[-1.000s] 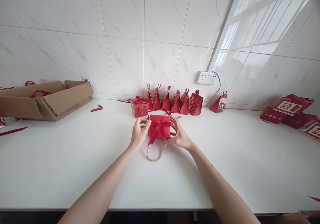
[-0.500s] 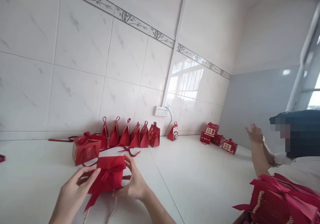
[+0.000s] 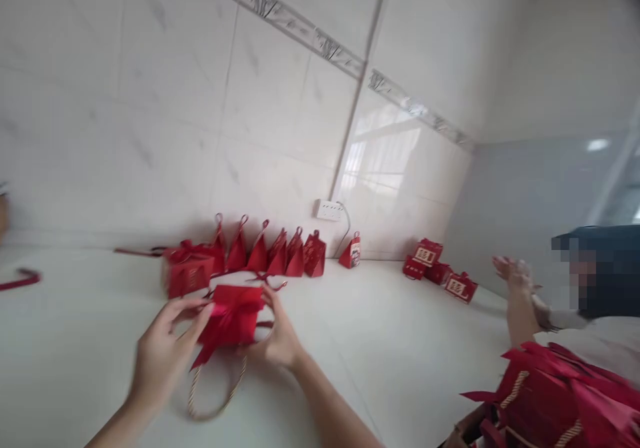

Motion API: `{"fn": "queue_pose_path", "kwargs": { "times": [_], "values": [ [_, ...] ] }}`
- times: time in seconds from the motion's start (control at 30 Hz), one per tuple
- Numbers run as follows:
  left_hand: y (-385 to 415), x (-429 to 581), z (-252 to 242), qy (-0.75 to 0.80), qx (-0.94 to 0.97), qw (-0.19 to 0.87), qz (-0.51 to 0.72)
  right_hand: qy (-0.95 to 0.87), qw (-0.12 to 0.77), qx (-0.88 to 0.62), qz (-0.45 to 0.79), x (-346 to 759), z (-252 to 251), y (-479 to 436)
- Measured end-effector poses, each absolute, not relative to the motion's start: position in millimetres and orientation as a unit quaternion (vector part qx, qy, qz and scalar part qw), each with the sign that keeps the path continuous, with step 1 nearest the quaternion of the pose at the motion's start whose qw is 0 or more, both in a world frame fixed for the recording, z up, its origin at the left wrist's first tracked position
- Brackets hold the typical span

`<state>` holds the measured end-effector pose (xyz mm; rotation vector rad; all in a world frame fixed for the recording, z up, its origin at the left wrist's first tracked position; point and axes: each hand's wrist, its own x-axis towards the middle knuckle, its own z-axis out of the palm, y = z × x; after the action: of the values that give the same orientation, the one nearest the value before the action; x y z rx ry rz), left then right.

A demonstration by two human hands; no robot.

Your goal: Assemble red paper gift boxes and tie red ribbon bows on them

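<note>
Bright-red ribboned cubic card box point(image 3: 243, 326) stays held, left hand point(image 3: 167, 338) pinching, right hand point(image 3: 280, 338) half-curled round it, view swung right!

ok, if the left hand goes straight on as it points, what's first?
The box in its grasp: the left hand seems to touch its left edge, though blur hides the exact contact.

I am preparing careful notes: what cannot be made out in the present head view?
Head view:
Far side of the red gift box: hidden by the box itself.
Label marks on the topmost stacked box: small, blurred.
Cardboard: mostly cut off by left edge.
</note>
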<state>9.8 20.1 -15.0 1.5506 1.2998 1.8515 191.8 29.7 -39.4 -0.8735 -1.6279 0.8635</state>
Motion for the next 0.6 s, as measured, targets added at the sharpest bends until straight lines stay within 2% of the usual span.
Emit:
{"fn": "queue_pose_path", "kwargs": {
  "times": [0.07,0.13,0.2,0.27,0.43,0.6],
  "values": [
    [12.3,14.9,-13.5,0.374,0.626,0.098,0.677,-0.674,0.541,-0.361,0.351,191.7,-39.9,25.8],
    [9.9,17.6,-18.8,0.27,0.73,0.013,0.628,-0.659,0.577,-0.371,0.31,191.3,-39.1,22.3],
    [9.6,18.4,-26.1,0.213,0.785,-0.008,0.581,-0.632,0.617,-0.379,0.277,192.1,-35.7,19.3],
    [9.9,18.6,-30.6,0.239,0.759,0.025,0.605,-0.591,0.648,-0.378,0.297,194.9,-29.8,16.7],
    [13.8,19.4,-27.1,0.392,0.563,0.211,0.696,-0.507,0.593,-0.271,0.564,203.1,-18.2,10.1],
    [18.0,20.2,-25.5,0.416,0.532,0.294,0.677,-0.484,0.559,-0.257,0.622,197.4,-19.8,4.0]
  ]
}}
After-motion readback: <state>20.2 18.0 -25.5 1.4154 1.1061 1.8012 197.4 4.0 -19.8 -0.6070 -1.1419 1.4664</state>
